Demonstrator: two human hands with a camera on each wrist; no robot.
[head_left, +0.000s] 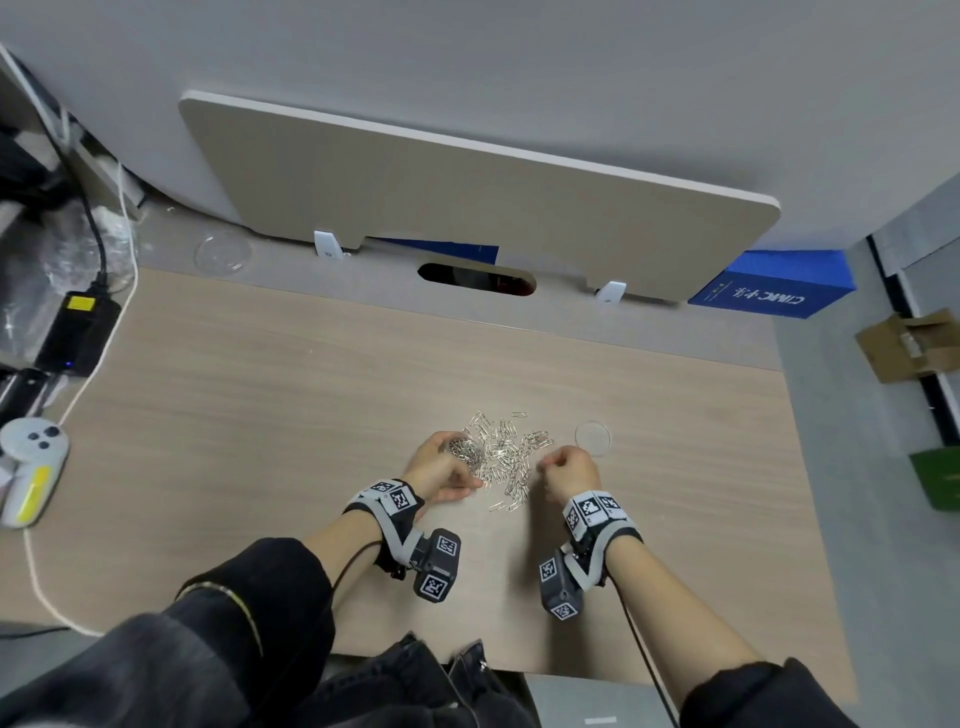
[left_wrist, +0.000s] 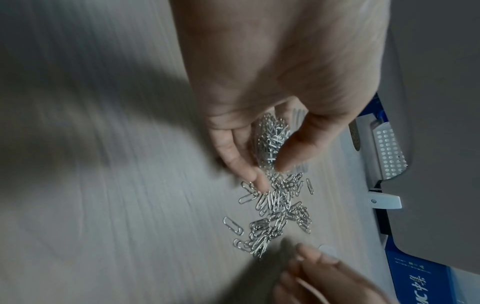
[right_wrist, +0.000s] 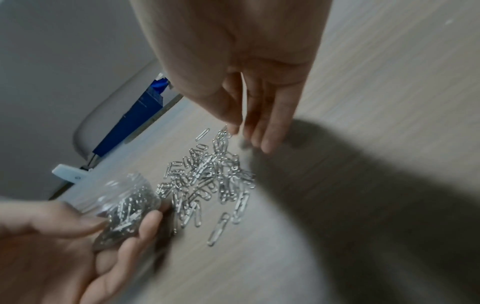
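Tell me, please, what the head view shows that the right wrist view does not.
Head view only: the round clear lid lying on the desk right of the paper clips, and a controller at the desk's left edge. Right wrist view only: the ridged rim of the clear jar. Both: the left hand holding that jar beside the loose clips.

Bench (head_left: 260, 415): beige panel (head_left: 467, 192) along 12 o'clock edge; blue box (head_left: 774, 286) at 2; cardboard box (head_left: 909, 348) at 3; black adapter (head_left: 78, 332) at 10; white controller (head_left: 31, 467) at 9.
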